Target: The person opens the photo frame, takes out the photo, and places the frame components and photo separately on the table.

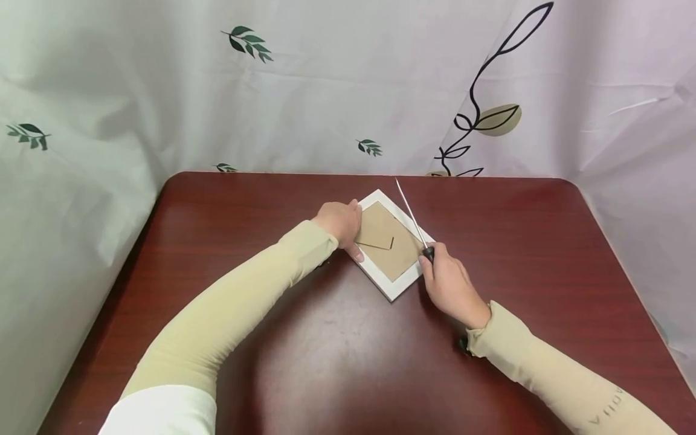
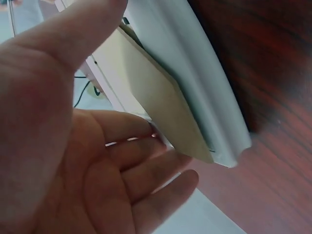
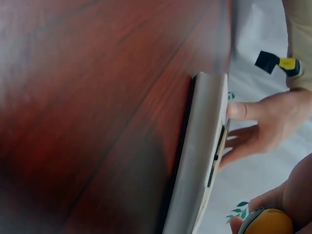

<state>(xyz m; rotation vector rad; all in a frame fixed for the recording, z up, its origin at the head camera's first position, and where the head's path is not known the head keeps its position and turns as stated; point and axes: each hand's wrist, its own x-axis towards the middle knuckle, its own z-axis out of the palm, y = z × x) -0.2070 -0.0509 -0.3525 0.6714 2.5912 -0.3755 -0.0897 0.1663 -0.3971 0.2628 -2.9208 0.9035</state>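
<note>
A white-bordered picture frame [image 1: 405,281] lies back side up on the table, turned like a diamond. Its brown backing [image 1: 401,258] carries a stand flap [image 1: 374,226], which leans up from the back in the left wrist view. My left hand [image 1: 341,223] is at the frame's left corner, thumb on the border and fingers extended along the flap. My right hand [image 1: 450,281] grips a screwdriver [image 1: 411,211] at the right corner. The long metal shaft slants across the border toward the far edge; the orange handle end [image 3: 270,222] shows in the right wrist view.
The dark red wooden table [image 1: 244,199] has rounded far corners. A white curtain [image 1: 326,78] with leaf prints hangs behind it and along the sides. A black and yellow strap piece [image 3: 275,63] sits on the left wrist, and a black piece [image 1: 464,345] under the right cuff.
</note>
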